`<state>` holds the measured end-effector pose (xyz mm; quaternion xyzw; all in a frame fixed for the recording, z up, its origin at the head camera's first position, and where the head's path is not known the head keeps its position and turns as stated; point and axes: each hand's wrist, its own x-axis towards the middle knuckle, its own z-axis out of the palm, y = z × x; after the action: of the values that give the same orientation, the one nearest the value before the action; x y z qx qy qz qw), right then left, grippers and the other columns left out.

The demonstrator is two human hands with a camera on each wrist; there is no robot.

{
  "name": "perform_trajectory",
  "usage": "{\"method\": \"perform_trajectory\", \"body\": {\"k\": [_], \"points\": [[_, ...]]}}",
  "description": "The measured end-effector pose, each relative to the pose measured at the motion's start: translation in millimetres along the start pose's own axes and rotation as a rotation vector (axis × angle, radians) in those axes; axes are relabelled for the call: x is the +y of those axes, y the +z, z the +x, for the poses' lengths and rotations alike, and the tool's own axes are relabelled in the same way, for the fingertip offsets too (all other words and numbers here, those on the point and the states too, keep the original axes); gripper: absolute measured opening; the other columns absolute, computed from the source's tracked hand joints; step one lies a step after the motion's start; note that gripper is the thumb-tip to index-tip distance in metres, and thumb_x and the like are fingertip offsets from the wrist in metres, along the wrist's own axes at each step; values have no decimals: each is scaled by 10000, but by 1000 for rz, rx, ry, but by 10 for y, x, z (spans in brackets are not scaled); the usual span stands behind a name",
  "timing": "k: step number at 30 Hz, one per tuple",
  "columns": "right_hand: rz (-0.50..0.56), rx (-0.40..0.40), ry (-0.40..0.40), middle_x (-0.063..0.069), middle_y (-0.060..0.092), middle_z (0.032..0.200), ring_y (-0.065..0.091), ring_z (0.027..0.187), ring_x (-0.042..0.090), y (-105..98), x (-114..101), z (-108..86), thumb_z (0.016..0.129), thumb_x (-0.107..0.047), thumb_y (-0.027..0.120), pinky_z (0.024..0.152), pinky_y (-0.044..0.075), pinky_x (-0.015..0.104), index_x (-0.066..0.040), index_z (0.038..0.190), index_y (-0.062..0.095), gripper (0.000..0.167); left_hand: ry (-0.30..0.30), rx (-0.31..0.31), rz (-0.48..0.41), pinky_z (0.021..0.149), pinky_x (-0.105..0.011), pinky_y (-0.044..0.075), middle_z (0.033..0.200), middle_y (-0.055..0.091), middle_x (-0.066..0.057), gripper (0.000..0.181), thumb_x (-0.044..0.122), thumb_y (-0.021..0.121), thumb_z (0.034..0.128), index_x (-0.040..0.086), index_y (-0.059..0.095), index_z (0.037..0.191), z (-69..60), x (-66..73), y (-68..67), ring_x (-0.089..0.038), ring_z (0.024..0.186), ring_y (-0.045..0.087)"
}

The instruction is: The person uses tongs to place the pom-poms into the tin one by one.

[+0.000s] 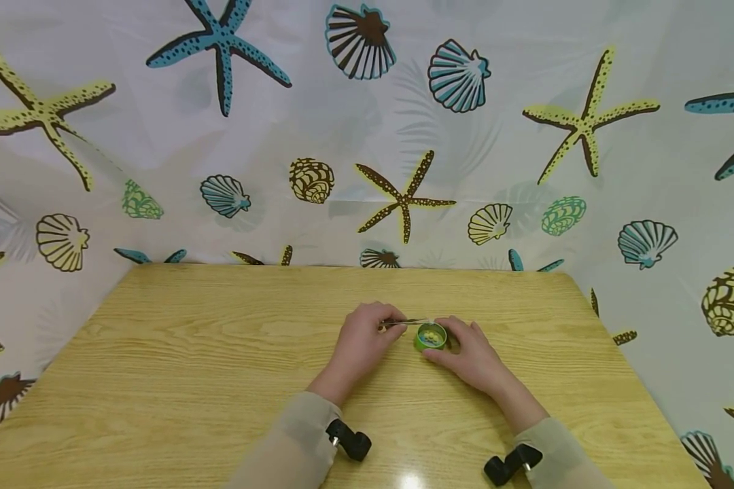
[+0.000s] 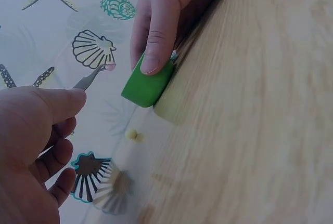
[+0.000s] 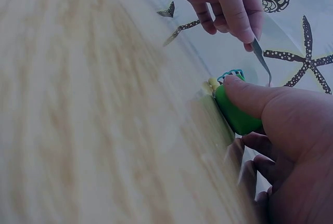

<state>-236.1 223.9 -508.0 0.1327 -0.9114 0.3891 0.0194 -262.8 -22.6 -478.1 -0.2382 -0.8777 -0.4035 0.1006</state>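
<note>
Between thumb and fingers, my left hand (image 1: pixel 367 339) pinches a pair of tweezers (image 1: pixel 412 321), which points right over the far rim of a small round green container (image 1: pixel 421 346). A tiny pinkish piece (image 2: pixel 110 67) shows at the tweezers' tip in the left wrist view. My right hand (image 1: pixel 474 356) grips the container from the right, with its thumb on the near side. Small yellow and blue pieces (image 1: pixel 431 336) lie inside the container. On the table beside it is a small yellow piece (image 2: pixel 131 134), also seen in the right wrist view.
The wooden table (image 1: pixel 220 353) spreads out around both hands. A pale cloth (image 1: pixel 281 136) printed with starfish and shells hangs behind the table and along its sides. Each sleeve carries a black wrist mount (image 1: pixel 350 440).
</note>
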Motion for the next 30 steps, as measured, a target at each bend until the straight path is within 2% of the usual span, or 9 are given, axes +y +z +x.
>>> {"method": "perform_trajectory", "body": {"k": [5,12,19,25,30], "points": [[-3,-6,10,116,645,1502,521,1498,363,1,-6,-5,1020,-383,831,1328,55,619,-76,1526,623,627,25,-14,40,850,-413,535,975,752,60,35,157,831,1018,166,842,1050,-16,-25,80,-157,909,653],[5,2,-1,112,658,1482,530,1490,359,3,-19,-6,1010,-369,843,1323,52,637,-88,1495,646,594,-1,-4,110,881,-448,516,992,754,45,42,185,841,1013,190,836,1055,-54,-46,98,-194,915,652],[10,3,-9,90,676,1447,552,1468,352,1,-24,-13,1007,-352,849,1317,55,652,-93,1482,656,575,-3,-9,154,885,-449,511,983,753,44,34,205,832,1022,190,829,1053,-68,-56,119,-191,904,639],[9,4,-10,97,668,1464,544,1475,358,1,-15,-16,1007,-347,849,1318,53,651,-94,1484,653,575,-11,1,151,908,-462,522,1042,777,20,63,207,826,1030,182,834,1087,-68,-54,124,-210,946,666],[11,7,-16,91,676,1446,553,1465,356,2,-15,-16,1005,-345,851,1317,53,655,-91,1478,657,571,-22,45,96,911,-461,547,1060,788,11,82,186,831,1024,168,837,1104,-56,-66,102,-221,985,692]]}}
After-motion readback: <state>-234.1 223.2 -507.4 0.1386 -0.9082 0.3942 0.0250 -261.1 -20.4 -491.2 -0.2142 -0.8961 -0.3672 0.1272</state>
